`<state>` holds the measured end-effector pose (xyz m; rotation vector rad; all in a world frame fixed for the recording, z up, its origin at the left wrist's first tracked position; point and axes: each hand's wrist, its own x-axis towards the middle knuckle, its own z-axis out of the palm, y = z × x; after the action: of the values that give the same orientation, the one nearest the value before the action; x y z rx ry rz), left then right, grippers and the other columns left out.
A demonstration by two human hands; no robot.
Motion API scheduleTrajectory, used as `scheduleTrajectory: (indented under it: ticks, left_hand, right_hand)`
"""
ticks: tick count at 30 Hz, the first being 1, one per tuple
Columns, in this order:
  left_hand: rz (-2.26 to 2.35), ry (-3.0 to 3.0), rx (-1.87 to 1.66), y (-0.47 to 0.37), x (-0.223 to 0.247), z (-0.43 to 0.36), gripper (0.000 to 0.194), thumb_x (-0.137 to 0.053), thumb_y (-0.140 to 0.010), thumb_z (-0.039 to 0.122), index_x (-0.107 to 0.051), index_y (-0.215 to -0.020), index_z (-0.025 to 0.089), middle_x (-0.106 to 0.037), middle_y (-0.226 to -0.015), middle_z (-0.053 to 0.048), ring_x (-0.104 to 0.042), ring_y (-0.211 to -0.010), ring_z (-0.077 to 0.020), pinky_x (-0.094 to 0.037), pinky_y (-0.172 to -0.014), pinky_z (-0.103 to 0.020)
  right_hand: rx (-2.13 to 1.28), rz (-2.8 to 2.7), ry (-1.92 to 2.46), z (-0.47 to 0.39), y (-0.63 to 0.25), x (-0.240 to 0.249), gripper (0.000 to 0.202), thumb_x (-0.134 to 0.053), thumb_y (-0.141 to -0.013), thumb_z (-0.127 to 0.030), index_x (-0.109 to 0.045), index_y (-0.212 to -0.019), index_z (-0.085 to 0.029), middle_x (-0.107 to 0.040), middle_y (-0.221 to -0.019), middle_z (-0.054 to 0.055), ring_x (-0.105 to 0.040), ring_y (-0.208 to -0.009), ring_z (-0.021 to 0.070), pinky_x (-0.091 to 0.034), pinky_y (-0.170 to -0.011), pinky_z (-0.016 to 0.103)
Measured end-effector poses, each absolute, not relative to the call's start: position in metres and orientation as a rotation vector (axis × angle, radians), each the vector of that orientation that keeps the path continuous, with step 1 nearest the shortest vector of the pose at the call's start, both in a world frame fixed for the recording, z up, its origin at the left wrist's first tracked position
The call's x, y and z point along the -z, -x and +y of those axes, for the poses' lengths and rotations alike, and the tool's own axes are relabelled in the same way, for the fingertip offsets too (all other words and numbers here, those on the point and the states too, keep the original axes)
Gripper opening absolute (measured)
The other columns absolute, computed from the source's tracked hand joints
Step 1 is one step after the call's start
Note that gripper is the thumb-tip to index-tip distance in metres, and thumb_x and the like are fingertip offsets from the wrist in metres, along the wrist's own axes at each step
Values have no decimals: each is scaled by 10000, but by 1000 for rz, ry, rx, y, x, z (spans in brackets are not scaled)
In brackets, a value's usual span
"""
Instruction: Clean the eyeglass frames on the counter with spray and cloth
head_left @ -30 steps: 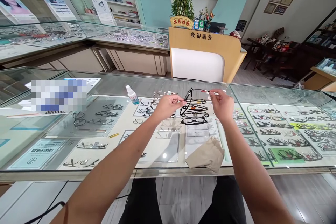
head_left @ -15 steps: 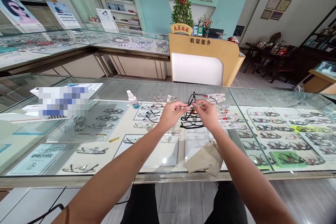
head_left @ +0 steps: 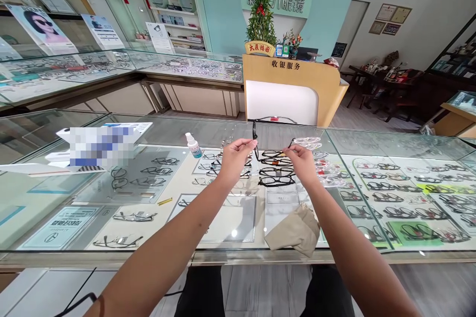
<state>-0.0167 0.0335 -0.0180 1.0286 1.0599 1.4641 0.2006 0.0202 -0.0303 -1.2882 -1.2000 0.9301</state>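
Note:
A pair of black-framed eyeglasses (head_left: 255,131) is held up above the glass counter, its arms spread and its front turned away from me. My left hand (head_left: 235,158) pinches the left arm of these glasses between thumb and fingers. On the other side, my right hand (head_left: 304,162) pinches the end of the right arm. Beneath and between the hands lies a column of dark-framed glasses (head_left: 277,172). Clear-framed glasses (head_left: 308,140) lie beside my right hand. A beige cloth (head_left: 292,233) is crumpled near the counter's front edge, between my forearms.
The glass counter (head_left: 148,255) spans the front, with many glasses in and on it. A small spray bottle (head_left: 194,146) stands left of my left hand. Farther left lies an open white box (head_left: 67,134). A wooden cashier desk (head_left: 334,81) stands beyond the counter.
The glasses' arms have been spread apart, and their front now faces away. My hands have moved apart, the right one slightly rightward. The camera view has tilted up a little.

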Motion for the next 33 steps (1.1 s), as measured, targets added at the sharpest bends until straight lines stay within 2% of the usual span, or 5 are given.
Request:
scheduleTrajectory:
  ticks: [13,17,24,29,33]
  left_hand:
    - [1103,-1256,-1528,13,22,28,409,-947,-730,577,-819,-834,203,-265,-589,94,-273,-587,-100,-304,-628,-298]
    - [1067,-1400,-1469,8,27,25,407,-913,-763,592,-823,-823,200,-271,-580,90,-274,-587,-103,-294,-637,-298]
    - [1061,-1367,-1518,4,25,20,394,-913,-773,589,-824,-834,210,-283,-591,79,-291,-596,-115,-296,-626,-301]
    - [1086,-1382,-1446,2,24,14,410,-938,-745,593,-847,-856,208,-307,-574,79,-293,-585,-114,-250,-608,-303]
    - [1056,-1364,-1395,-1,23,9,420,-962,-720,584,-866,-871,204,-313,-577,77,-292,-593,-115,-232,-614,-307]
  right_hand:
    - [-250,-1461,1234,-6,-189,24,200,-690,-972,-441,-643,-1001,-249,-445,-674,-72,-445,-639,165,-376,-678,319]
    - [-367,-1604,1128,-2,-180,32,274,-644,-981,-411,-688,-1180,-228,-656,-957,39,-635,-896,224,-526,-864,382]
    - [-822,-1474,1337,11,-176,46,355,-704,-911,-507,-705,-1097,-205,-678,-901,31,-652,-819,220,-567,-786,379]
    - [-580,-1675,1070,3,-173,45,463,-759,-939,-414,-698,-1362,-239,-744,-1333,138,-704,-1274,303,-583,-1099,488]
    - [-475,-1759,946,-1,-171,44,358,-714,-1015,-357,-709,-1351,-234,-755,-1376,160,-711,-1316,304,-566,-1152,501]
